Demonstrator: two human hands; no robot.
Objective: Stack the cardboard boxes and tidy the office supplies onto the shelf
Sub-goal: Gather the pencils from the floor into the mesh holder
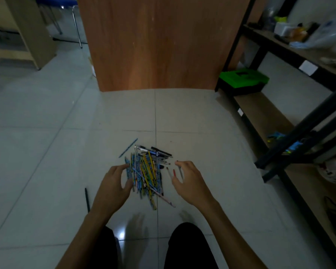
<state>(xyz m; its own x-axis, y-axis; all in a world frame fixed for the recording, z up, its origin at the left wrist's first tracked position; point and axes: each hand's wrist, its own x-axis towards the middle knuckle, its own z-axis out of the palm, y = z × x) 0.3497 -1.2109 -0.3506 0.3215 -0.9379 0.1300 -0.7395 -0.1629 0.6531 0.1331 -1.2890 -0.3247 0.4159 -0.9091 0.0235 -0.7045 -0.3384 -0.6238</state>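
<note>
That pile of pens and pencils (145,171) on the floor (47,152) is flanked by left hand (113,185) and right hand (188,181), both loosely spread, nothing gripped. Stray black pen (87,199) could get left behind if scooped hastily.

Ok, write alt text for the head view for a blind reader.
A left hand and right hand flank a pile of pens and pencils on a tiled floor. A wooden panel stands ahead, a shelf unit at right.

Left hand (114,184) and right hand (189,182) — both forward, fingers loosely spread
</note>
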